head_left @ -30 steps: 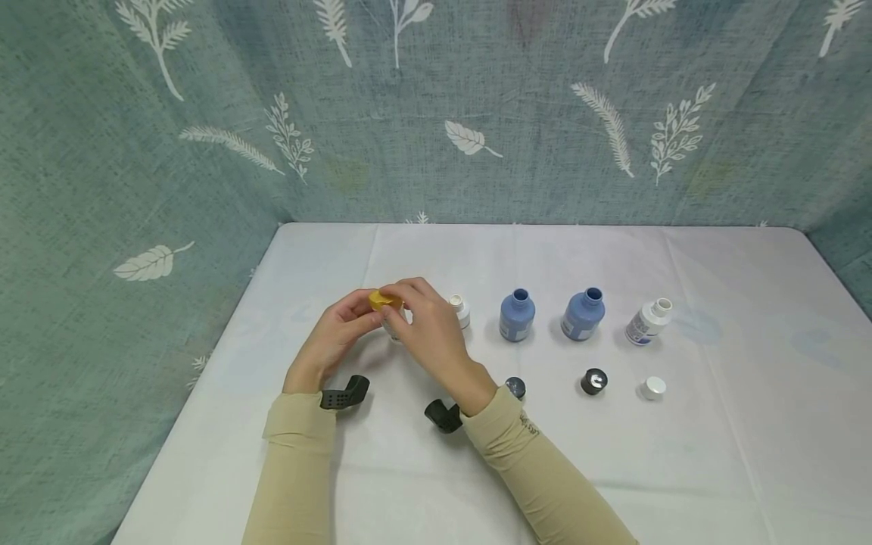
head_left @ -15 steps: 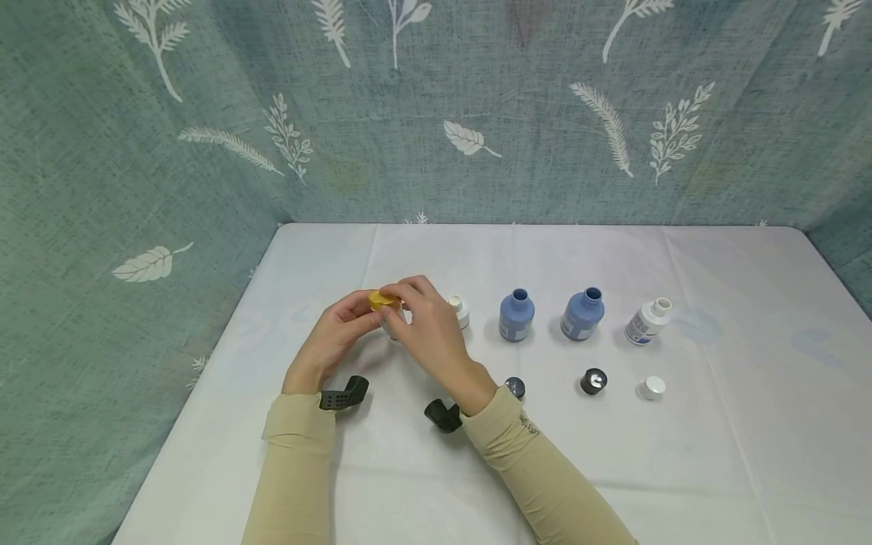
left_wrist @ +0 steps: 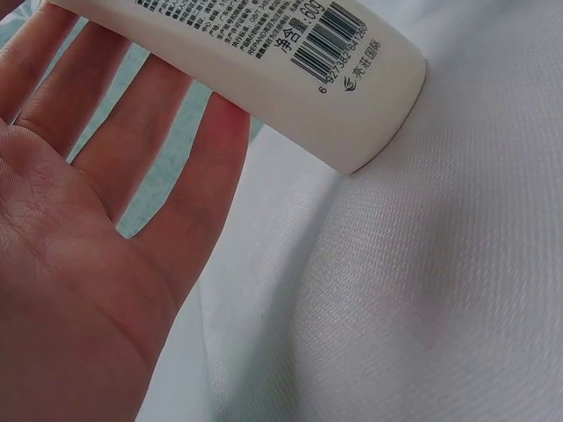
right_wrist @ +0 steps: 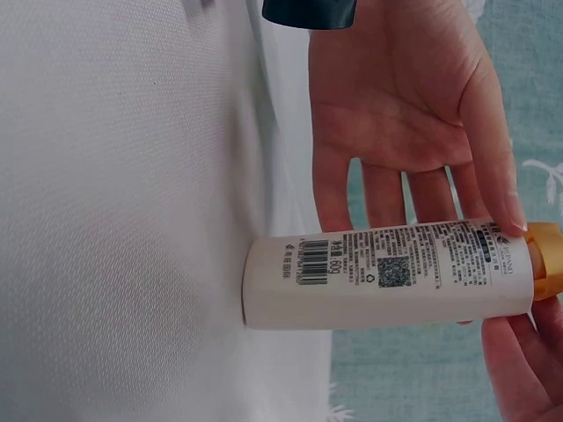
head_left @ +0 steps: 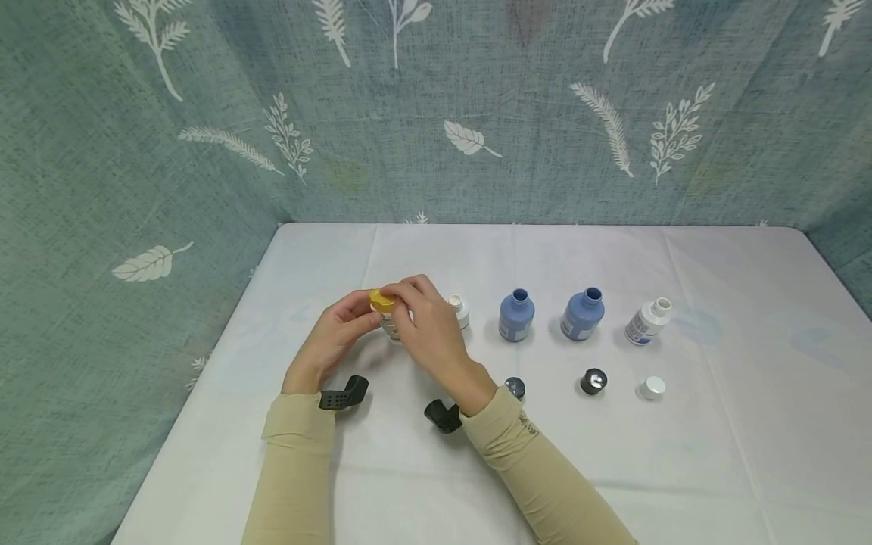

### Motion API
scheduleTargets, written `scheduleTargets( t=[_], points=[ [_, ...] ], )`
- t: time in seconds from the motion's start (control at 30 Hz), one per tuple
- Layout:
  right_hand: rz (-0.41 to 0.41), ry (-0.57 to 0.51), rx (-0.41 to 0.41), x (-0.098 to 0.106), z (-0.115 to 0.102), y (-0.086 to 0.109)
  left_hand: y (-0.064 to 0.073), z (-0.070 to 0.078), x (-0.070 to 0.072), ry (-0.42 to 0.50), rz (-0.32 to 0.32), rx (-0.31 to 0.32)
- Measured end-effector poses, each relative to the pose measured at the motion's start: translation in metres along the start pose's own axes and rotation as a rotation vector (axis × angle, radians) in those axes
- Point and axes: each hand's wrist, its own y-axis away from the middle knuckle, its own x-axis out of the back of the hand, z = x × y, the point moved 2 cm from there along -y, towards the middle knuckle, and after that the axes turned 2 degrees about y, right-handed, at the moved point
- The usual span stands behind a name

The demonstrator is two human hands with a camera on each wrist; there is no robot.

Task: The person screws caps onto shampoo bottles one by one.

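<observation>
A white bottle (head_left: 390, 327) with a yellow cap (head_left: 382, 300) stands upright on the table at centre-left. Printed text and a barcode cover the side of the bottle (right_wrist: 387, 277) in the right wrist view. My left hand (head_left: 341, 324) holds it from the left, thumb near the neck and fingers behind; the left wrist view shows this hand (left_wrist: 97, 237) with its fingers passing behind the bottle (left_wrist: 290, 97). At the cap, my right hand (head_left: 436, 327) grips with curled fingers; its fingertips (right_wrist: 521, 369) show at the lower right of the right wrist view.
Right of the hands stand an uncapped white bottle (head_left: 459, 312), two uncapped blue bottles (head_left: 516, 318) (head_left: 582, 316) and another uncapped white one (head_left: 647, 324). In front lie a dark cap (head_left: 515, 387), a black cap (head_left: 594, 381) and a white cap (head_left: 653, 388).
My right thumb has shifted rightward across the cap, uncovering more of the cap and the bottle's front. The left hand and the other bottles have stayed in place.
</observation>
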Motion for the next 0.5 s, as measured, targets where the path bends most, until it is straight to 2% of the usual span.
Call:
scheduleTargets(
  t=[0.5],
  points=[
    [-0.015, 0.016, 0.009, -0.0001, 0.0006, -0.0002, -0.0002, -0.0012, 0.0009, 0.006, -0.004, 0.003]
  ],
)
